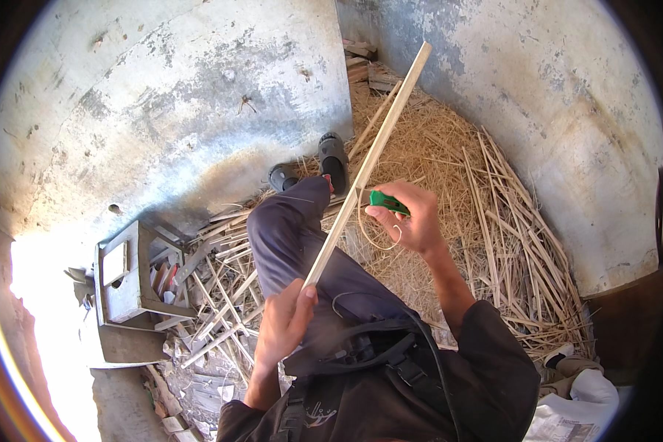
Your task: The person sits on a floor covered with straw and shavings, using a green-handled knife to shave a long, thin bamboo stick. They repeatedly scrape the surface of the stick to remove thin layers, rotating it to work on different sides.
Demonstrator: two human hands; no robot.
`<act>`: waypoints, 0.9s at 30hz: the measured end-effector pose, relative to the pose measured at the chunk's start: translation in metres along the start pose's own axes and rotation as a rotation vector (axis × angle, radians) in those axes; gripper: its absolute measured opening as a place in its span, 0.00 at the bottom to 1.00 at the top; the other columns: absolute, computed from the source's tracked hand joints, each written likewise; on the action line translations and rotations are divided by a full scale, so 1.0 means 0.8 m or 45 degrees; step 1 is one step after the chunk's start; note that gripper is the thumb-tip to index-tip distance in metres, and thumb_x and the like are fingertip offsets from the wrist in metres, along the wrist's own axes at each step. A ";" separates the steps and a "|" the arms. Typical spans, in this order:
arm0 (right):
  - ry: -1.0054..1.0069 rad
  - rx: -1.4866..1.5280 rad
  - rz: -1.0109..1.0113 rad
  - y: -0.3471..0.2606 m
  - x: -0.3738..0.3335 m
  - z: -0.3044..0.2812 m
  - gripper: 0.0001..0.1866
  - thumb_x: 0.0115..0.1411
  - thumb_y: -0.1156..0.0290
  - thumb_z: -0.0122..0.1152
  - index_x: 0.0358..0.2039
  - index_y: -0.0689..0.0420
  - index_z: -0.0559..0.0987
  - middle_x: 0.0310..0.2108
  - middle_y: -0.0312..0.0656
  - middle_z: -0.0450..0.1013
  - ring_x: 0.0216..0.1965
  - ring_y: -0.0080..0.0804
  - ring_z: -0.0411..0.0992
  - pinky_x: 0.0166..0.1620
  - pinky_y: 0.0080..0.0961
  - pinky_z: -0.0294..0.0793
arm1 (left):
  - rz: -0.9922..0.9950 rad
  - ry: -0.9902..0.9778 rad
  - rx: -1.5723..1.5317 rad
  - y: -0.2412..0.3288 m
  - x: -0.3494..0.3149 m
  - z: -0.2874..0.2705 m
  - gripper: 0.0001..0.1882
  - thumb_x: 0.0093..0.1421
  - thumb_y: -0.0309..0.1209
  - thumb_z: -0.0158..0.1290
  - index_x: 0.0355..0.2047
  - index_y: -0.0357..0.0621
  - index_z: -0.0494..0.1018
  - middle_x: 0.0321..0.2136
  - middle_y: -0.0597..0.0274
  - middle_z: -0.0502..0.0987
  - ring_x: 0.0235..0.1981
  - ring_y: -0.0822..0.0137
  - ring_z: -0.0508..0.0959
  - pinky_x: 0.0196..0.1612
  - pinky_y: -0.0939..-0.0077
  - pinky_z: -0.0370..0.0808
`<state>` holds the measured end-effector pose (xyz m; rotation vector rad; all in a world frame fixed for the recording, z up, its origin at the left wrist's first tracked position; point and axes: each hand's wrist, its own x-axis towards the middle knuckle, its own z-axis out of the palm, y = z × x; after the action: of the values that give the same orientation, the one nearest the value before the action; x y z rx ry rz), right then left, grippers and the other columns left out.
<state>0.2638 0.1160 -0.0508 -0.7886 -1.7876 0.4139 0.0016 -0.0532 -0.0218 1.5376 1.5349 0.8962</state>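
A long pale wooden strip (381, 140), perhaps split bamboo, slants from my lap up toward the far wall. Its near end is gripped in my left hand (283, 320), fingers wrapped round it above my thigh. My right hand (414, 219) is closed on a green-handled cutter (387, 202), held against the strip's right side about midway along. The cutter's blade is too small to make out. From that spot a thin curled shaving (379, 244) loops down below my right hand.
Straw-like shavings (427, 132) cover the floor ahead, with a heap of thin strips (527, 243) along the right wall. More strips (232, 302) lie criss-crossed at left beside a small wooden stool (129, 276). A white sack (582, 405) sits at the lower right.
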 end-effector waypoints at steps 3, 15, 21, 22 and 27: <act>0.036 -0.019 -0.001 -0.002 0.003 -0.003 0.16 0.62 0.61 0.80 0.41 0.60 0.87 0.30 0.39 0.82 0.23 0.24 0.76 0.24 0.24 0.72 | 0.043 0.025 0.031 -0.004 -0.003 0.002 0.18 0.80 0.34 0.50 0.33 0.37 0.76 0.16 0.59 0.71 0.17 0.68 0.71 0.25 0.67 0.67; 0.277 -0.060 -0.007 0.062 0.017 -0.021 0.15 0.70 0.57 0.72 0.40 0.58 0.89 0.27 0.37 0.83 0.24 0.22 0.78 0.25 0.21 0.73 | -0.008 -0.055 0.089 -0.001 -0.013 0.002 0.17 0.80 0.34 0.50 0.35 0.35 0.75 0.18 0.56 0.70 0.20 0.68 0.68 0.27 0.65 0.67; 0.202 -0.128 0.147 0.075 0.020 -0.052 0.16 0.70 0.57 0.73 0.38 0.58 0.88 0.24 0.34 0.79 0.21 0.20 0.69 0.25 0.24 0.63 | -0.072 -0.082 0.047 -0.009 -0.020 0.005 0.17 0.80 0.35 0.51 0.36 0.36 0.75 0.20 0.56 0.71 0.22 0.69 0.68 0.28 0.66 0.67; 0.207 -0.123 0.141 0.077 0.018 -0.053 0.16 0.70 0.57 0.73 0.38 0.58 0.88 0.24 0.34 0.78 0.21 0.20 0.69 0.26 0.24 0.62 | -0.077 -0.091 0.044 -0.007 -0.019 0.004 0.17 0.80 0.35 0.51 0.35 0.36 0.75 0.20 0.57 0.70 0.22 0.69 0.68 0.28 0.66 0.67; 0.245 -0.070 0.119 0.075 0.020 -0.048 0.15 0.69 0.58 0.73 0.39 0.59 0.88 0.24 0.33 0.79 0.22 0.19 0.69 0.26 0.24 0.63 | -0.147 -0.135 0.041 -0.005 -0.018 0.003 0.18 0.81 0.37 0.49 0.36 0.36 0.75 0.19 0.58 0.70 0.21 0.70 0.68 0.29 0.67 0.67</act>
<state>0.3153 0.1660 -0.0632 -0.9217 -1.5930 0.3389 0.0014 -0.0676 -0.0254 1.4787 1.5513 0.7171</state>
